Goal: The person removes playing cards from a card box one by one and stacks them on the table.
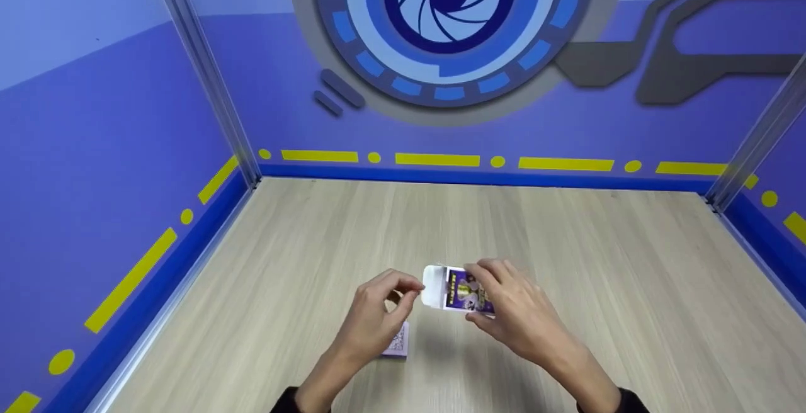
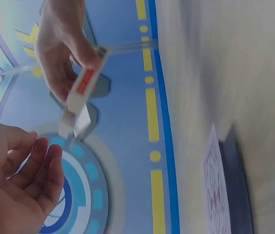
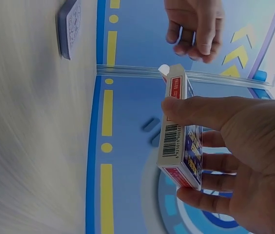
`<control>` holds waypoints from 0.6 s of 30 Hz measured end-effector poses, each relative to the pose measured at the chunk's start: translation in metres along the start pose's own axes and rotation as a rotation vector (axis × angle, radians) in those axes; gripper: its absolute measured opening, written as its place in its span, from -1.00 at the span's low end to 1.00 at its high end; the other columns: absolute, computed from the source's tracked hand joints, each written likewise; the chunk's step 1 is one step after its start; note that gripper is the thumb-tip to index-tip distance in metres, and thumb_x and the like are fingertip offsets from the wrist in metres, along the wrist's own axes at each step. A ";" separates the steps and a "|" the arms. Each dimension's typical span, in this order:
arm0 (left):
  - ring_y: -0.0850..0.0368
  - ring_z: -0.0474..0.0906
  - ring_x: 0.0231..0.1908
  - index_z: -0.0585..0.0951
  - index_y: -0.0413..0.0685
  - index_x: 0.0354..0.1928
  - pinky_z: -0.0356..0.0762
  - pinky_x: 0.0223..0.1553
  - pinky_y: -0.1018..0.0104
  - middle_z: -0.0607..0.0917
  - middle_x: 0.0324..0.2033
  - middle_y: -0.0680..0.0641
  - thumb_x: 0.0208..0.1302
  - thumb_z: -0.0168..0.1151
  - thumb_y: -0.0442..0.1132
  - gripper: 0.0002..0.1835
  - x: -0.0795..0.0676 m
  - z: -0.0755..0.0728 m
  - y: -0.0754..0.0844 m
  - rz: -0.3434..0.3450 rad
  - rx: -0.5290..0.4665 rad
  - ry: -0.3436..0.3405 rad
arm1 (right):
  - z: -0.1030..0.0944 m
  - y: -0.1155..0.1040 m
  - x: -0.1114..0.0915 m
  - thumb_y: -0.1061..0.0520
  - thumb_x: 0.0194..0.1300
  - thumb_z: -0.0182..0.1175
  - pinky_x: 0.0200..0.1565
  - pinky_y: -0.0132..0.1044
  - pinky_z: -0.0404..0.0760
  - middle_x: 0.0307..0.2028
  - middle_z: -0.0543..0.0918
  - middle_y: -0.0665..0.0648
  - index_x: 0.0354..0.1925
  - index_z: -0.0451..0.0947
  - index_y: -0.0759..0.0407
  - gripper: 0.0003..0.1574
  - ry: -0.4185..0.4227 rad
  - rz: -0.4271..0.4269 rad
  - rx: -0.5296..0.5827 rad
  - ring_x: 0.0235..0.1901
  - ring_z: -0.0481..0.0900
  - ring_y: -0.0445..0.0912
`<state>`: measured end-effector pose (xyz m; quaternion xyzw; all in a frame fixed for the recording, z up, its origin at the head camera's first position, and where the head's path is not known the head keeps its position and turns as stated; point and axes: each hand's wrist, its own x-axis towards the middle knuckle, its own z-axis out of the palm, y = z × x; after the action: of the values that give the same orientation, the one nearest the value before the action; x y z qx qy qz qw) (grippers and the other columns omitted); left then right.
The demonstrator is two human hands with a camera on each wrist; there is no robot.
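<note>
My right hand [image 1: 519,309] grips a small playing card box [image 3: 171,139] by its sides, thumb on the barcode edge. The box is held above the table, and its purple printed face shows in the head view. Its white end flap [image 1: 433,287] stands open toward my left hand [image 1: 378,312]. The left fingers are loosely curled close to that flap; the left wrist view shows a small gap, with nothing held. Below the left hand, a deck of cards [image 1: 397,342] with patterned backs lies on the table, partly hidden by that hand in the head view.
The wood-grain table [image 1: 315,230] is bounded by a blue back wall [image 1: 252,85] and blue side walls, with metal posts [image 1: 208,73] at the corners. The deck [image 2: 218,190] stands on the table surface near the left wrist.
</note>
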<state>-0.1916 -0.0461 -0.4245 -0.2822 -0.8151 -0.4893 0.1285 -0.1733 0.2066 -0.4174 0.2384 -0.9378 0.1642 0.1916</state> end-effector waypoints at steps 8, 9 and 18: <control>0.12 0.64 -0.12 0.60 -0.09 -0.11 0.69 -0.13 0.29 0.68 -0.19 0.02 0.41 0.24 -0.42 -0.89 -0.003 0.013 0.000 -0.102 -0.158 -0.050 | 0.003 -0.003 -0.001 0.01 -0.02 0.68 0.00 -0.01 0.67 0.13 0.58 0.07 0.28 0.52 0.07 -0.08 -0.017 -0.054 0.028 0.11 0.57 -0.02; 0.11 0.64 -0.12 0.59 -0.11 -0.11 0.69 -0.13 0.29 0.68 -0.19 0.00 0.41 0.24 -0.42 -0.90 -0.003 0.013 -0.001 -0.117 -0.178 -0.054 | 0.003 -0.004 -0.001 0.01 -0.02 0.68 0.00 -0.02 0.67 0.13 0.57 0.06 0.28 0.52 0.06 -0.08 -0.019 -0.057 0.031 0.11 0.56 -0.02; 0.07 0.59 -0.13 0.53 -0.25 -0.06 0.71 -0.12 0.21 0.60 -0.15 -0.10 0.45 0.22 -0.42 -0.89 -0.002 0.016 -0.009 -0.269 -0.350 -0.095 | 0.004 -0.009 -0.001 -0.01 0.01 0.66 0.00 -0.04 0.68 0.15 0.56 0.04 0.30 0.51 0.04 -0.09 -0.028 -0.101 0.061 0.13 0.55 -0.05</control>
<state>-0.1938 -0.0364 -0.4396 -0.2118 -0.7533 -0.6221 -0.0271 -0.1690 0.1976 -0.4196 0.2935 -0.9217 0.1795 0.1792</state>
